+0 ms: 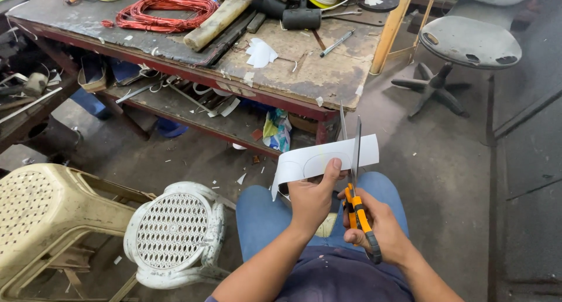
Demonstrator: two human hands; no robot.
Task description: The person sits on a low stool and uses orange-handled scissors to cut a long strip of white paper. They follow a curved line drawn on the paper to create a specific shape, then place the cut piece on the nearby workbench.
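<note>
Left hand: the left hand [312, 198] is raised over the lap, forearm rising from the lower edge of the view; a strip of white paper [325, 159] is pinched at its lower edge, thumb laid on the near face, fingers hidden behind.
Right hand: the right hand [379, 229] is closed around the orange and black handles of a pair of scissors [357, 188]; the wrist is bent inward, just beside the left hand.
Scissors: the blades are pointed up and away and are parted in a narrow V, the paper being met near its right end.
Paper: it is held in the air above the knees, in front of the bench edge; curved pencil lines are drawn on it, and its left end is bent downward.
Lap: blue jeans [263, 214] are seen beneath both hands.
Workbench: a worn wooden bench [316, 74] stands beyond the paper, with a coil of red wire [164, 12] and a scrap of white paper [260, 53] on it.
Surroundings: a white plastic stool [175, 232] lies tipped at the left; a grey round stool [468, 41] stands at the upper right.
</note>
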